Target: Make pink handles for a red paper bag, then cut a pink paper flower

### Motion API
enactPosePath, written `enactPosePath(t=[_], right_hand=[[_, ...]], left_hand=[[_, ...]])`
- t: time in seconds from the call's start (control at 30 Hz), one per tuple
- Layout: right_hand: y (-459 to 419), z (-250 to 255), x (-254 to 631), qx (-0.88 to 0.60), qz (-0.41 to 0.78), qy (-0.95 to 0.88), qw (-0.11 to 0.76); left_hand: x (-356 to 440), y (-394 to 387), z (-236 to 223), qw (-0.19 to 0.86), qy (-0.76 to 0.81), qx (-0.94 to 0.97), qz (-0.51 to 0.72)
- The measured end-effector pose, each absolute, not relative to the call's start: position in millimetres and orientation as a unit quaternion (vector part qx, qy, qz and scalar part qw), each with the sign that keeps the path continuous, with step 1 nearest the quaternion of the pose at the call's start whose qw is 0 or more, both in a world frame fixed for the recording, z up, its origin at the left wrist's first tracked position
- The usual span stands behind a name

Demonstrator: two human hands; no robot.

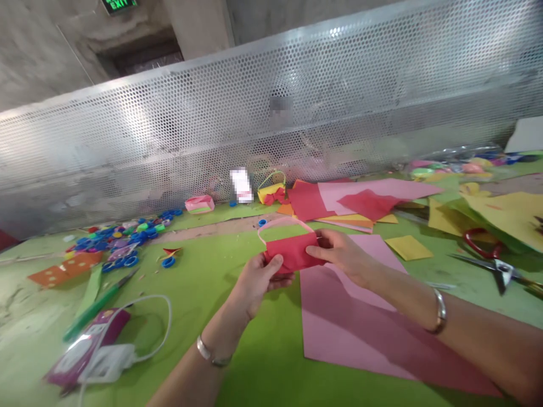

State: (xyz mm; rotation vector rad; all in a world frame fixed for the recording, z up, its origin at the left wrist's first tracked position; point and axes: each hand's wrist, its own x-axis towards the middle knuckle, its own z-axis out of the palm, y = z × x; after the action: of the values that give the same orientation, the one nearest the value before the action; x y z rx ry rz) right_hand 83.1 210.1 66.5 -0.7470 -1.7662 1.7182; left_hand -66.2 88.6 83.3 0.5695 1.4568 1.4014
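Observation:
A small red paper bag (292, 251) with a thin pale pink loop handle is held up over the green tabletop. My left hand (263, 277) pinches its lower left corner, thumb on the front and fingers beneath. At the right side, my right hand (335, 254) grips the bag with the thumb on its front; some fingers are hidden behind it. Below the right forearm lies a large pink paper sheet (339, 328). Farther back stands a yellow paper bag (271, 193) with a red bow and a green handle.
Scissors (500, 268) and a yellow paper square (408, 247) lie at right. Red and pink sheets (365, 198) are piled behind. At left are colourful small pieces (114, 234), a green-handled tool (95, 308) and a white charger with cable (108, 363). Perforated metal (212, 130) borders the back.

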Motion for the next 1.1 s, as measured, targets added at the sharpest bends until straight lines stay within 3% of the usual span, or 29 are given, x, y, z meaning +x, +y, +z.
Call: enactPosePath(t=[0.33,1.1], right_hand=[[201.7,74.7,82.6,-0.253,0.684,-0.629,0.269],[205.5,67.0,79.2,-0.283,0.685,-0.591,0.318]], left_hand=[[-66.4,93.2,83.1,0.475,0.572,0.181,0.644],[-64.6,92.1,82.3,0.512,0.58,0.214,0.596]])
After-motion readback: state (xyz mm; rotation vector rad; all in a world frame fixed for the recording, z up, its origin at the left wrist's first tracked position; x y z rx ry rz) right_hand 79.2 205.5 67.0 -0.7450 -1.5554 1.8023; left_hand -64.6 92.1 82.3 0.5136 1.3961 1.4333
